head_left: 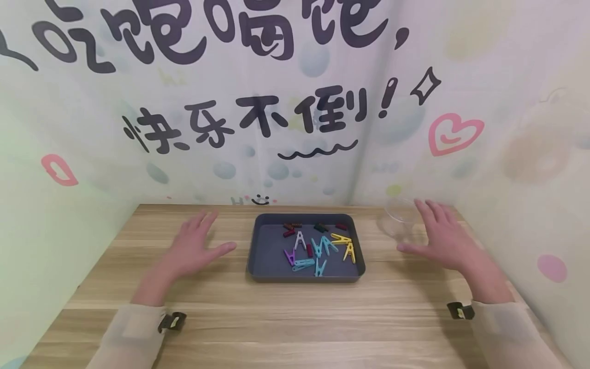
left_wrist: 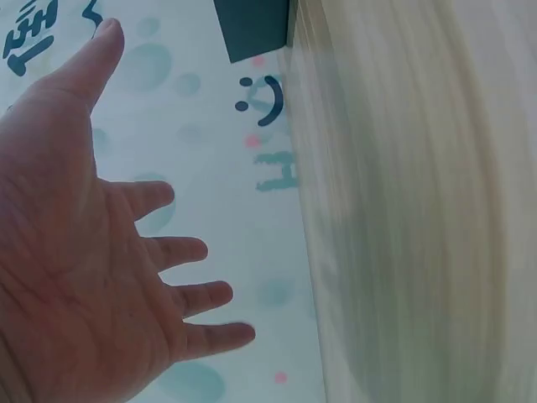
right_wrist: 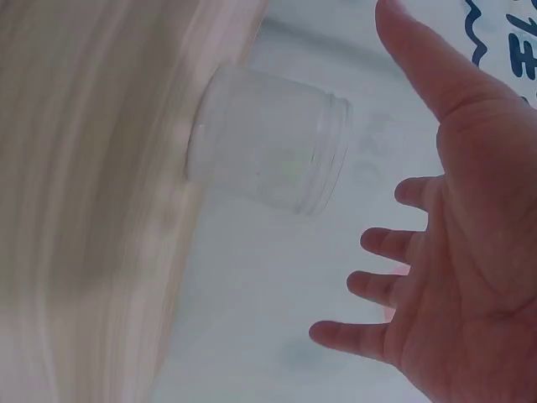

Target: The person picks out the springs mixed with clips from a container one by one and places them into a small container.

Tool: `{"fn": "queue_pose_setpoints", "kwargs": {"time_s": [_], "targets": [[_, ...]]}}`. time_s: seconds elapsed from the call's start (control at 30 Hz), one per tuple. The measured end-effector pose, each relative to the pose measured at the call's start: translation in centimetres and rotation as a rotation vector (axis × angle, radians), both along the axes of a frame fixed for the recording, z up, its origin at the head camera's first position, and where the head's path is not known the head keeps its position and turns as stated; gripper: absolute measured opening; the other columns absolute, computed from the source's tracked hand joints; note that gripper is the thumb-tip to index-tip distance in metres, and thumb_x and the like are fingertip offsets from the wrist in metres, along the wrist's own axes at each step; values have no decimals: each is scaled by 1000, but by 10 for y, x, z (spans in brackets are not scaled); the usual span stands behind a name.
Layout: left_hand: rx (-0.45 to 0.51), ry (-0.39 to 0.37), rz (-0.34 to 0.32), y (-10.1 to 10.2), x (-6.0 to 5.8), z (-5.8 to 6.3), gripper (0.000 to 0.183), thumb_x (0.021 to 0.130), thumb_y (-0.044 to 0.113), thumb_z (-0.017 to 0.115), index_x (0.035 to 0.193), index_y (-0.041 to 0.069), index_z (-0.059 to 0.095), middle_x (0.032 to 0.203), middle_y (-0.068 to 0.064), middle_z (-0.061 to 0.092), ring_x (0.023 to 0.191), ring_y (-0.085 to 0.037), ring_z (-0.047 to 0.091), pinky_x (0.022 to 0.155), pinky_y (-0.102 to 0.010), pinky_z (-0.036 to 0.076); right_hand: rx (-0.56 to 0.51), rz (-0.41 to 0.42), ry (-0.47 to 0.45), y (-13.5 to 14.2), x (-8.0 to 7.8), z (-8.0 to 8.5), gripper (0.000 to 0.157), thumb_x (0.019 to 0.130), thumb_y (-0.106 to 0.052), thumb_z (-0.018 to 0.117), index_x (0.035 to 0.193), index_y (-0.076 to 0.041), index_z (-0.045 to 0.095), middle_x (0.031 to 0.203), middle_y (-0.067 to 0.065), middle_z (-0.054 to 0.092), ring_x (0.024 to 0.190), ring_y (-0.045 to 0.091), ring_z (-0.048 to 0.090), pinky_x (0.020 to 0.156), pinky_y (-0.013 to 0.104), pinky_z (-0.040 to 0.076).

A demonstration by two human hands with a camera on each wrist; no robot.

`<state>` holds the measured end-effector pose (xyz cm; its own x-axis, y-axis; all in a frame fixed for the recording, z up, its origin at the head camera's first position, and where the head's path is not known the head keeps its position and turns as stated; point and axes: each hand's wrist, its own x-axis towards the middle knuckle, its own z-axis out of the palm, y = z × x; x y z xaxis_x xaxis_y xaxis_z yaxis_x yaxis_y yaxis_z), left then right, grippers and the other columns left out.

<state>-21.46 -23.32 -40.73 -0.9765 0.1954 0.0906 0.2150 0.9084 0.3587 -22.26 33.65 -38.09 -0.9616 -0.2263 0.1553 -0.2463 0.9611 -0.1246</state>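
My left hand (head_left: 194, 247) is held over the table to the left of a dark grey tray (head_left: 306, 280), its fingers spread and nothing in them. On the other side, my right hand (head_left: 444, 237) hovers with straight fingers beside a clear plastic jar (right_wrist: 264, 138). The jar stands upright on the table without a lid, apart from the fingers. Inside the tray lie small clothespins: several blue ones (head_left: 303, 264), a white one (head_left: 300, 240), a purple one (head_left: 290, 256) and yellow ones (head_left: 349, 252). Dark red and green spring-like pieces (head_left: 320, 227) are scattered toward its back.
The wood-grain table (head_left: 286, 323) ends against a printed cloth wall (head_left: 207, 169) at the back, with more cloth on both sides. Each wrist wears a black strap, such as the left strap (head_left: 172, 322).
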Motion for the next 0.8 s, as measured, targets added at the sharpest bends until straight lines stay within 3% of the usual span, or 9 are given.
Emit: {"fn": "queue_pose_setpoints", "kwargs": {"time_s": [0.23, 0.33, 0.47, 0.57, 0.8], "targets": [[147, -22, -31, 12, -3, 1, 103, 78, 76, 53, 153, 15, 18, 154, -21, 20, 139, -47, 19, 108, -67, 23, -67, 77, 57, -14, -5, 3, 113, 69, -65, 73, 154, -17, 14, 147, 22, 30, 132, 43, 27, 101, 63, 32], [202, -17, -54, 16, -5, 0, 100, 78, 72, 56, 152, 13, 22, 150, -19, 30, 132, -41, 36, 104, -59, 36, -88, 105, 68, -21, -7, 4, 107, 72, -60, 74, 153, -18, 18, 145, 20, 33, 132, 40, 29, 103, 61, 33], [288, -47, -78, 21, -8, -3, 96, 78, 67, 62, 151, 16, 24, 143, -16, 40, 115, -34, 53, 88, -44, 52, -125, 145, 76, -31, -10, 5, 100, 73, -56, 75, 151, -18, 24, 141, 17, 38, 129, 37, 34, 103, 59, 35], [352, -83, -85, 26, -9, -5, 95, 77, 63, 66, 151, 18, 26, 140, -14, 44, 111, -31, 56, 83, -39, 55, -161, 168, 73, -39, -12, 6, 96, 73, -54, 76, 149, -17, 29, 139, 13, 42, 127, 33, 38, 102, 57, 37], [481, -157, -120, 33, -12, -11, 88, 79, 48, 74, 149, 18, 30, 136, -14, 47, 109, -28, 57, 84, -37, 54, -274, 217, 37, -56, -18, 3, 88, 74, -55, 75, 144, -16, 38, 131, 5, 49, 117, 24, 48, 92, 48, 49]]}}
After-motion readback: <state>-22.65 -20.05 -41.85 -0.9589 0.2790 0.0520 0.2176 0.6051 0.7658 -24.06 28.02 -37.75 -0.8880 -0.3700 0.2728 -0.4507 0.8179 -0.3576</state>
